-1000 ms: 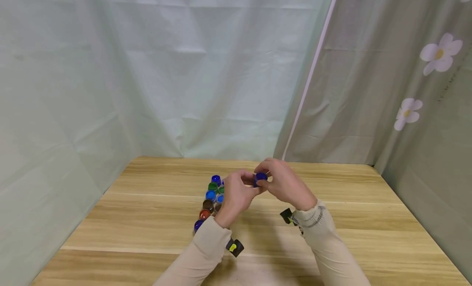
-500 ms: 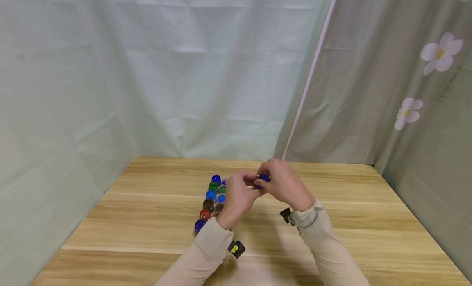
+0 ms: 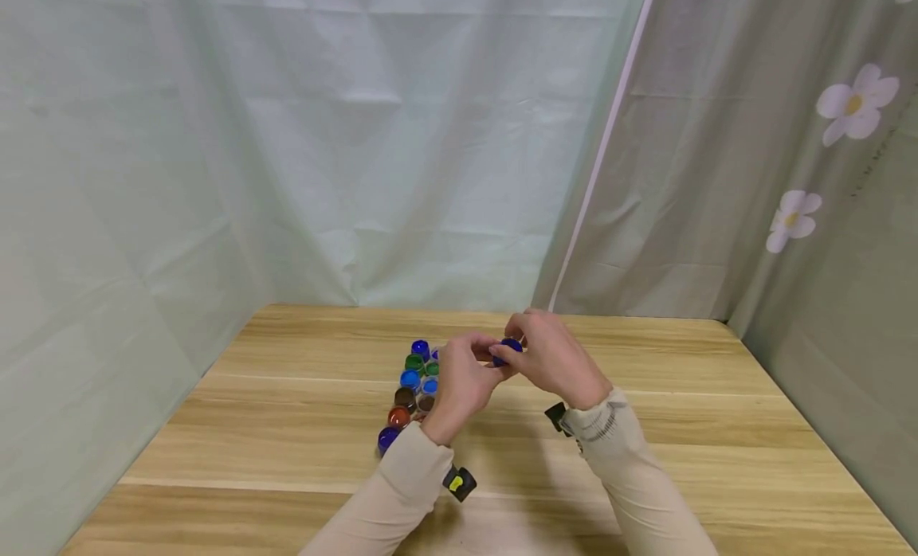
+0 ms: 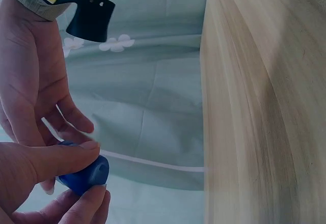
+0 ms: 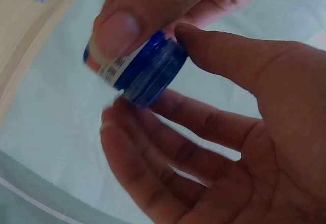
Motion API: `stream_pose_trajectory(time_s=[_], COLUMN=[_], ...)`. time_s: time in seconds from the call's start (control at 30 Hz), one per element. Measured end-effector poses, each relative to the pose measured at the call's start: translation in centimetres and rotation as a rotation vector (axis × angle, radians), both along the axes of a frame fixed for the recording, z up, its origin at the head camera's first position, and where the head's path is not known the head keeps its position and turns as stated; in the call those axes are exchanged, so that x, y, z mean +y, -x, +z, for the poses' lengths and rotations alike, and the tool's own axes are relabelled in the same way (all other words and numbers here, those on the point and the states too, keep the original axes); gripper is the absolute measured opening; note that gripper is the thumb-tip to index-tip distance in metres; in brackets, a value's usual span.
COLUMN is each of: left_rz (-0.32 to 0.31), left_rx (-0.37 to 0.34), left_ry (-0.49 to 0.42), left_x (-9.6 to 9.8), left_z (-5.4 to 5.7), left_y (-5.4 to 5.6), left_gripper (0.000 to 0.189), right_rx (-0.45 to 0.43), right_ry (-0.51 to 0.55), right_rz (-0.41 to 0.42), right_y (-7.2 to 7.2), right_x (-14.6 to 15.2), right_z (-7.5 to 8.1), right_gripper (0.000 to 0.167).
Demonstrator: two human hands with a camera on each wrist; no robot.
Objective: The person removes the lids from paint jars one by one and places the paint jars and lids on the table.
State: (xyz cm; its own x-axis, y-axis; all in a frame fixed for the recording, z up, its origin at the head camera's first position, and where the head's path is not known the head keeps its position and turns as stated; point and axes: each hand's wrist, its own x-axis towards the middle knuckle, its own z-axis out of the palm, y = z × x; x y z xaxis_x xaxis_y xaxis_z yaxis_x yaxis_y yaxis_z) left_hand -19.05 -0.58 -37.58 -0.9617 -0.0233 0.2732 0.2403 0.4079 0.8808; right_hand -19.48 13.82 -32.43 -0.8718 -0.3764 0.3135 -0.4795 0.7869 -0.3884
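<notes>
A small blue paint jar [image 3: 509, 352] is held between both hands above the table. My left hand [image 3: 462, 377] grips it, its thumb lying across a white label [image 5: 118, 66] with a barcode in the right wrist view. My right hand [image 3: 554, 361] reaches in from the right and pinches the other end with thumb and fingertips. That end [image 5: 160, 74] looks darker and glossy. In the left wrist view the blue jar [image 4: 84, 179] shows a rounded end past the left thumb [image 4: 66, 159], with the right-hand fingers [image 4: 74, 117] behind it.
Rows of small paint jars [image 3: 409, 380] in blue, green, brown and orange-red stand left of the hands, partly behind the left forearm. The wooden table [image 3: 681, 428] ends at pale curtains [image 3: 402, 158]. Dark straps with small mounts [image 3: 459, 483] sit at the wrists.
The blue jar has turned and tilted slightly between the fingers, and the right thumb has moved across its top. The left hand is nearly still; the other jars have not moved.
</notes>
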Motion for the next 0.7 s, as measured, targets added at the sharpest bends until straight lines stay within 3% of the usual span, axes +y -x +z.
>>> stream_pose_trajectory(time_s=[0.17,0.57,0.7], left_rz=[-0.007,-0.012,-0.005], left_rx=[0.013,0.006,0.001], left_ry=[-0.005,0.018,0.009], left_x=[-0.03,-0.02,0.0], left_z=[-0.16,-0.28,-0.24], left_y=[0.03,0.11,0.06], left_gripper=[0.022,0.024,0.021], right_rx=[-0.035,-0.013,-0.029], right_ry=[0.0,-0.021,-0.01], right_rz=[0.005,0.141,0.116], right_y=[0.11,-0.28,-0.21], right_x=[-0.07,0.23,0.03], right_z=[-0.02,0.35,0.26], right_gripper=[0.014,0.015,0.017])
